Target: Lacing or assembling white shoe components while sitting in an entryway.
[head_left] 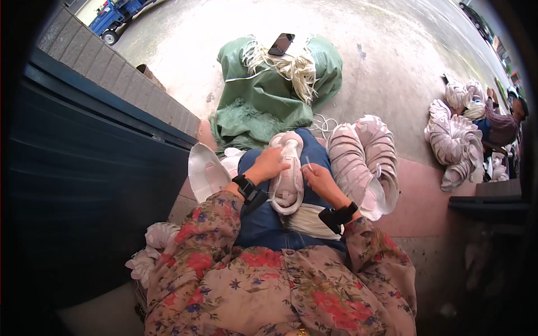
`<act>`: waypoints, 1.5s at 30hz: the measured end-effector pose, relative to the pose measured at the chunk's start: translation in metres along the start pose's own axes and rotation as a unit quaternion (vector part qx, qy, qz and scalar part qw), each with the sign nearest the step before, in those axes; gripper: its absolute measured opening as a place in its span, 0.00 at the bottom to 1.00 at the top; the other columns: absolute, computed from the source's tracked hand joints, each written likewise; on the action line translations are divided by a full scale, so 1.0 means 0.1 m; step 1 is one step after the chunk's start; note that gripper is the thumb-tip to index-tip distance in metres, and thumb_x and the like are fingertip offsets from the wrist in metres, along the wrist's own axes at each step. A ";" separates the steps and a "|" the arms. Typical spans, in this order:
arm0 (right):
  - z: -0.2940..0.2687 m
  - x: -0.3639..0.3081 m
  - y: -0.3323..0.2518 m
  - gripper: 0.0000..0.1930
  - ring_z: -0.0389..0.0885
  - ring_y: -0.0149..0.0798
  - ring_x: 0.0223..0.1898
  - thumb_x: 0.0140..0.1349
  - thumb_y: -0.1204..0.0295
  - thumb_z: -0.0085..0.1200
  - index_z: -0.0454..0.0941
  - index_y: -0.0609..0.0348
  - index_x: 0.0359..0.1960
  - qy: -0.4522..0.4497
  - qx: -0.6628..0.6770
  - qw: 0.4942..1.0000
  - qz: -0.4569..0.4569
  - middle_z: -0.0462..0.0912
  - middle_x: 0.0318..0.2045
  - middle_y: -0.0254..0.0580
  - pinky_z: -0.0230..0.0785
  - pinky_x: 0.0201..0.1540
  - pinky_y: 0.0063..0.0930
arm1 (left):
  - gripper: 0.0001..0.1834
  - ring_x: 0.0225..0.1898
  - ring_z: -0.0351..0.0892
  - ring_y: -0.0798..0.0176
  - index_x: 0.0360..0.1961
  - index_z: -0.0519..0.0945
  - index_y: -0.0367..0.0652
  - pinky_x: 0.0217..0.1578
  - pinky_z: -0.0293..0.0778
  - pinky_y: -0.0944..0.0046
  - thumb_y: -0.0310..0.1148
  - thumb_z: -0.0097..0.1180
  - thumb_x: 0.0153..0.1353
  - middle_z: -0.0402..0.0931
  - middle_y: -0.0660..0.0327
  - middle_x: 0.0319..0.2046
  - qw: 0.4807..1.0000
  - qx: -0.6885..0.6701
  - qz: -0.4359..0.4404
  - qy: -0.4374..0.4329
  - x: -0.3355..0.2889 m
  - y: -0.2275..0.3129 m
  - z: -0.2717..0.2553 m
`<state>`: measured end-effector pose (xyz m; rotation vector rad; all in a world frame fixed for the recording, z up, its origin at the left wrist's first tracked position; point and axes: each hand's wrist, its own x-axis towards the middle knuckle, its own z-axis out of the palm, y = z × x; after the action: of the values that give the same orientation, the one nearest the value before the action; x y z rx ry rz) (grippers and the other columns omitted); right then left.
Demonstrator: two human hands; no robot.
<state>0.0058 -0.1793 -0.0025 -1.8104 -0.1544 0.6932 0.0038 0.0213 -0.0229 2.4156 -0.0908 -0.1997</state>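
Observation:
A pale pink and white shoe upper point(287, 185) lies lengthwise across my thighs, its toe away from me. My left hand point(269, 164) is closed on its left side, fingers by the lacing area. Just off its right side, my right hand point(319, 178) pinches a thin white shoelace point(307, 161); how far the lace runs into the upper is too small to tell. A bundle of cream laces point(315, 220) rests on my lap below the upper, partly covered by it.
Stacked shoe uppers point(364, 162) stand to my right, with a loose upper point(206, 171) at left. Ahead, a green sack point(266, 106) carries laces point(300, 70) and a phone point(281, 44). A dark blue panel point(95, 162) borders my left; another person point(501, 126) sits far right beside more uppers.

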 end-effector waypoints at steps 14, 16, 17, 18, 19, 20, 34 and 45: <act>0.00 0.25 0.13 0.14 0.74 0.50 0.25 0.60 0.64 0.41 0.69 0.64 0.35 0.030 -0.154 0.984 -0.086 0.74 0.21 0.54 0.64 0.29 0.38 | 0.15 0.37 0.72 0.48 0.25 0.76 0.36 0.38 0.69 0.54 0.37 0.60 0.41 0.73 0.49 0.30 0.999 0.031 -0.030 0.010 0.07 0.19 0.15; 0.02 0.25 0.10 0.13 0.75 0.45 0.22 0.59 0.65 0.42 0.70 0.63 0.36 -0.018 -0.116 0.991 -0.069 0.74 0.19 0.50 0.65 0.26 0.34 | 0.14 0.37 0.72 0.48 0.24 0.76 0.36 0.37 0.69 0.54 0.37 0.60 0.41 0.73 0.49 0.30 0.999 0.034 -0.025 0.017 0.08 0.14 0.18; 0.03 0.25 0.10 0.13 0.75 0.39 0.19 0.58 0.66 0.44 0.72 0.63 0.36 0.001 -0.075 0.995 -0.062 0.74 0.17 0.48 0.64 0.24 0.32 | 0.14 0.35 0.73 0.49 0.24 0.76 0.36 0.36 0.69 0.55 0.37 0.60 0.41 0.74 0.50 0.29 0.999 0.028 -0.018 0.028 0.07 0.11 0.19; 0.04 0.26 0.09 0.12 0.74 0.33 0.16 0.57 0.67 0.46 0.73 0.63 0.36 0.022 -0.034 0.998 -0.055 0.75 0.16 0.45 0.64 0.23 0.29 | 0.13 0.34 0.73 0.49 0.24 0.76 0.37 0.34 0.69 0.55 0.36 0.59 0.42 0.74 0.50 0.29 0.999 0.021 -0.009 0.039 0.08 0.12 0.19; 0.04 0.26 0.09 0.12 0.74 0.33 0.16 0.57 0.67 0.46 0.73 0.63 0.36 0.023 -0.034 0.998 -0.055 0.75 0.16 0.45 0.64 0.23 0.29 | 0.13 0.34 0.73 0.49 0.24 0.76 0.37 0.34 0.69 0.55 0.36 0.59 0.42 0.74 0.50 0.29 0.999 0.021 -0.007 0.038 0.08 0.12 0.19; 0.05 0.26 0.09 0.11 0.74 0.31 0.15 0.56 0.68 0.47 0.74 0.63 0.34 0.064 -0.014 0.997 -0.048 0.75 0.16 0.44 0.64 0.22 0.28 | 0.12 0.30 0.73 0.52 0.24 0.76 0.37 0.31 0.69 0.58 0.35 0.59 0.42 0.74 0.51 0.25 0.999 -0.018 -0.009 0.041 0.08 0.12 0.18; 0.07 0.19 -0.03 0.10 0.74 0.49 0.33 0.50 0.68 0.49 0.78 0.59 0.29 0.127 -0.199 0.967 -0.095 0.75 0.29 0.50 0.66 0.36 0.37 | 0.12 0.28 0.74 0.50 0.21 0.76 0.37 0.30 0.69 0.56 0.36 0.58 0.43 0.74 0.50 0.22 0.998 -0.060 -0.024 -0.004 0.06 0.26 0.02; 0.07 0.23 -0.05 0.08 0.72 0.49 0.28 0.49 0.70 0.47 0.76 0.61 0.23 0.144 -0.263 0.945 -0.132 0.72 0.23 0.48 0.65 0.32 0.37 | 0.10 0.33 0.73 0.46 0.23 0.74 0.35 0.34 0.68 0.54 0.33 0.56 0.46 0.73 0.47 0.26 0.999 -0.018 -0.027 0.028 0.07 0.26 0.16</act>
<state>0.0218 -0.1613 -0.0080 -2.3214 -0.4088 0.1928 0.0074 -0.0095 -0.0182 2.3879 0.0043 -0.1562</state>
